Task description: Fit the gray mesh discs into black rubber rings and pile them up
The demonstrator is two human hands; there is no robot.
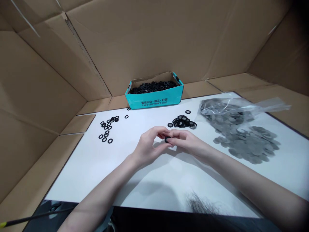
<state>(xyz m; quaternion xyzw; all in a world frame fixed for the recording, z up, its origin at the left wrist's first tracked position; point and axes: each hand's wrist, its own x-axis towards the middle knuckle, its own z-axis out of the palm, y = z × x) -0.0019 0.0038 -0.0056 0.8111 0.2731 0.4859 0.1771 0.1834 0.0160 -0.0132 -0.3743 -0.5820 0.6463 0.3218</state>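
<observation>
Beyond the grip of the left hand point(146, 146) and right hand point(189, 141), and slightly to its left, stands a turquoise cardboard box point(154, 101) printed "CAN'T STOP WON'T STOP" in dark capitals, under a line of Chinese characters that ends in 潮流 and 好物; the first characters are too blurred to read surely. Its open top shows a heap of black rings point(154, 87) filling it nearly to the rim. Right of the grip and farther off, a clear plastic bag point(263, 105) lies on its side with thin grey discs point(225, 113) inside, and more loose grey discs point(253, 146) spread on the white desk point(91, 177) in front of it. At the grip itself, the hands meet with fingertips nearly together: the right thumb and fingers pinch a single black ring point(166, 140), while the left thumb and forefinger curve around it, and whether they press it is hidden. Just beyond the grip, a little to the right, is a small pile of grey-centred black rings point(183, 119). Well left of the grip, open-centred rings point(116, 119) lie scattered. Brown cardboard walls point(156, 42) rise behind everything.
</observation>
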